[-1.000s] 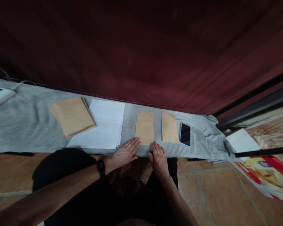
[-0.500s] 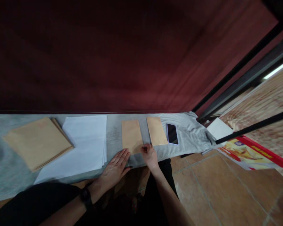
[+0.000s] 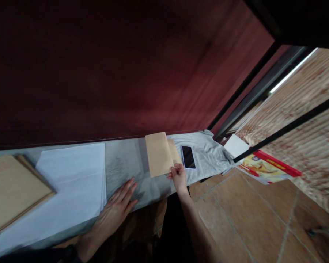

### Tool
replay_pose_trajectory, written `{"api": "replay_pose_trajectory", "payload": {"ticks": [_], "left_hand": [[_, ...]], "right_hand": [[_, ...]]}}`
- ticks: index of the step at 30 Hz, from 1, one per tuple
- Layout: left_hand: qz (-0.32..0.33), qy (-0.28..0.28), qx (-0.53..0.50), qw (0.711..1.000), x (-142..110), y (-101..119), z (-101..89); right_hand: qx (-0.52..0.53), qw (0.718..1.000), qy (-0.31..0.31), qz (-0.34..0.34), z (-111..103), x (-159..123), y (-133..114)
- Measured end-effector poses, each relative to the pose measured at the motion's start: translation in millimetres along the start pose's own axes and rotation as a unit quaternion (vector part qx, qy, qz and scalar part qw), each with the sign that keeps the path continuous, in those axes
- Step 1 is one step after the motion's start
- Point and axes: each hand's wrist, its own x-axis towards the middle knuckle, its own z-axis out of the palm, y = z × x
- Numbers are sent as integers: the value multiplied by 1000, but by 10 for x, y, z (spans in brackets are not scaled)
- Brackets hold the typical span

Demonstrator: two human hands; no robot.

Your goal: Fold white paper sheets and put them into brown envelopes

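My right hand [image 3: 178, 177] pinches the near right corner of a brown envelope [image 3: 159, 155] between thumb and fingers. This envelope is raised over the grey cloth [image 3: 126, 157] and overlaps a second envelope [image 3: 174, 150], which lies just to its right — part of the second one is hidden. A phone [image 3: 188, 157] with a dark screen lies to the right of the second envelope.

My left hand [image 3: 116, 208] is palm down at the near edge of the cloth, fingers slightly spread and extended, holding nothing. It is positioned just right of the white paper sheets [image 3: 68, 182]; whether it touches them, I cannot tell. A stack of larger brown envelopes [image 3: 13, 190] covers the left part of the sheets — its left side is outside the view. At the far right, beyond the cloth, are a white panel [image 3: 236, 146] and a red and yellow box [image 3: 265, 166].
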Motion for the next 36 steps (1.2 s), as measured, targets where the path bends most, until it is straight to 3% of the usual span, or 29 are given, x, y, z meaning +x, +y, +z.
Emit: {"api": "replay_pose_trajectory", "payload": {"ticks": [4, 8, 14, 27, 31, 36], "left_hand": [[18, -12, 20, 1000, 2, -24, 53], [40, -17, 31, 999, 5, -39, 94], [39, -22, 30, 999, -15, -84, 125], [43, -24, 33, 998, -37, -105, 159], [43, -18, 17, 999, -29, -103, 166], [45, -27, 30, 998, -31, -114, 179]], "right_hand": [[-79, 996, 38, -10, -307, 241, -27], [-144, 988, 50, -12, -419, 321, -2], [-278, 958, 64, -19, -482, 268, -12], [-501, 860, 85, -42, -402, 119, -145], [-534, 833, 84, -120, -329, 18, -175], [-512, 815, 15, -272, 24, -81, -203]]}}
